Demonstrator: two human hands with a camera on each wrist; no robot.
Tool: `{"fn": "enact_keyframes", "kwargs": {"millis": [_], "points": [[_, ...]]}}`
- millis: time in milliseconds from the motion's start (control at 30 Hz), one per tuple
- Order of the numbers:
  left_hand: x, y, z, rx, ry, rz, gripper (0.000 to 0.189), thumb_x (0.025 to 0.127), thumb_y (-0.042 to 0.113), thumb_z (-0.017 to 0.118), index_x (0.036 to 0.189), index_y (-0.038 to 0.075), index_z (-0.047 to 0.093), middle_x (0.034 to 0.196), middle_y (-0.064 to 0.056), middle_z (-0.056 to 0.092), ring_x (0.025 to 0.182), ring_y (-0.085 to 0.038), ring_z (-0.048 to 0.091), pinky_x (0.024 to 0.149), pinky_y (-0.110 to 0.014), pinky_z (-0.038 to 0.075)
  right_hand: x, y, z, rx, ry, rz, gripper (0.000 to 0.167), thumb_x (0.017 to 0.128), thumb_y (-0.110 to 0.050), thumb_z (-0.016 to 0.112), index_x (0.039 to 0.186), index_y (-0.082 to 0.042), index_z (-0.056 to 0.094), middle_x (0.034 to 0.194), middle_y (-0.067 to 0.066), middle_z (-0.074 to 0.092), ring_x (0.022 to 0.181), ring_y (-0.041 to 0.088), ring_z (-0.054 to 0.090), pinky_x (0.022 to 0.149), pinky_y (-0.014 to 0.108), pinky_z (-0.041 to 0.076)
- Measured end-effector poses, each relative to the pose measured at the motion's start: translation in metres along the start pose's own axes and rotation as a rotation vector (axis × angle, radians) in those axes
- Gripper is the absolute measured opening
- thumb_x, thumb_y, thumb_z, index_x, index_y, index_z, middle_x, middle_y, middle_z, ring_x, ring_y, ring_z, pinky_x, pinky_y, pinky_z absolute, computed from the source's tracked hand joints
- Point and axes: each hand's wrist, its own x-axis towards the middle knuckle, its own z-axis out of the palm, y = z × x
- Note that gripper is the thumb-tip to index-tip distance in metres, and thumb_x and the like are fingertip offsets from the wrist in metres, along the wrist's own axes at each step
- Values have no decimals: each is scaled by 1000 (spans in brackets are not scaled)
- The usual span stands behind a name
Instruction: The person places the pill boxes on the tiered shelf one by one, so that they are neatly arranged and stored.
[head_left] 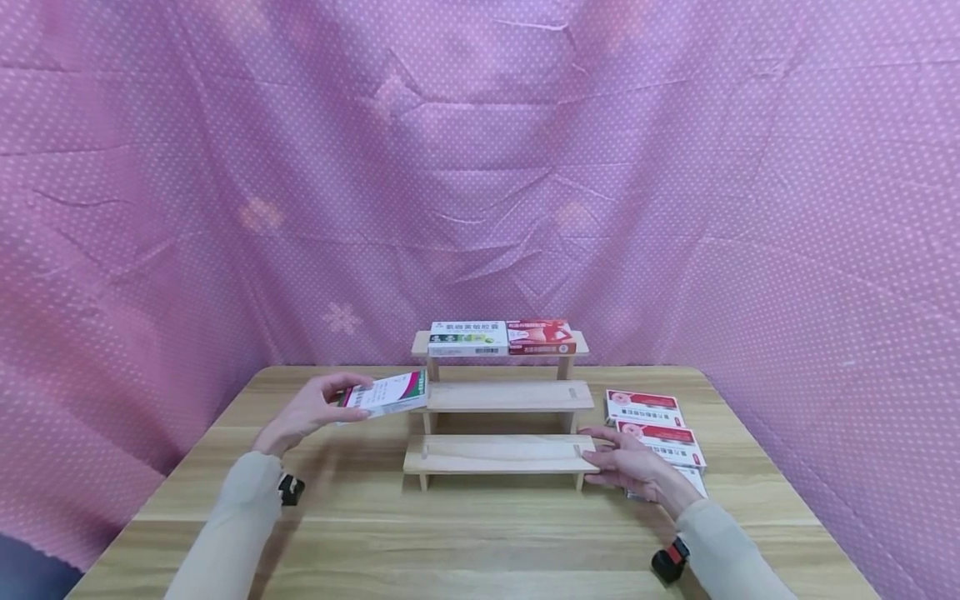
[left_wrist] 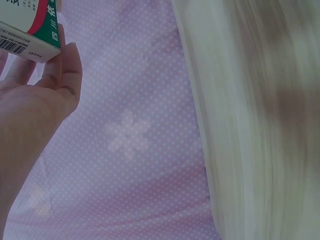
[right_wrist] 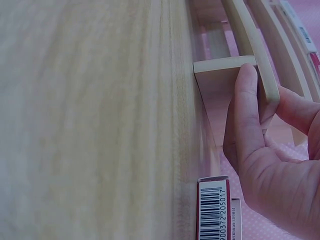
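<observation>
A three-tier wooden stand (head_left: 495,450) is set on the table. In my left hand (head_left: 311,408) I grip a white medicine box (head_left: 386,393) with green and magenta ends, at the left end of the middle shelf. The left wrist view shows the box (left_wrist: 25,30) from its barcode side, fingers behind it. My right hand (head_left: 630,462) pinches the right end of the lowest shelf, thumb on top. In the right wrist view, fingers (right_wrist: 246,100) press against the leg under that shelf (right_wrist: 267,95).
On the top shelf lie a white-and-green medicine box (head_left: 467,337) and a red one (head_left: 540,336), side by side. Several red-and-white boxes (head_left: 663,446) lie on the table (head_left: 480,550) right of the stand, beside my right hand. A pink dotted cloth (head_left: 480,167) hangs behind.
</observation>
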Motion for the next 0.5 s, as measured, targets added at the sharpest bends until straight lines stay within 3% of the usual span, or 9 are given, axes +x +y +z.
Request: {"fn": "enact_keyframes", "kwargs": {"millis": [300,500], "points": [[7,9,12,-34,-13,23,50,77,24,83,123,18,65,123,-9,59,98,-23,56,76,-26,52,1,2,-1,-6,-2,-19,67,96,-6,60,152,1,24,120,15,56,100,20,66,91,39,58],[13,12,23,-10,-4,16,54,75,29,84,124,18,65,126,-9,58,100,-24,55,81,-29,51,1,3,-1,-9,-10,-19,68,96,-7,61,152,1,23,120,15,56,100,19,66,91,39,58]]}}
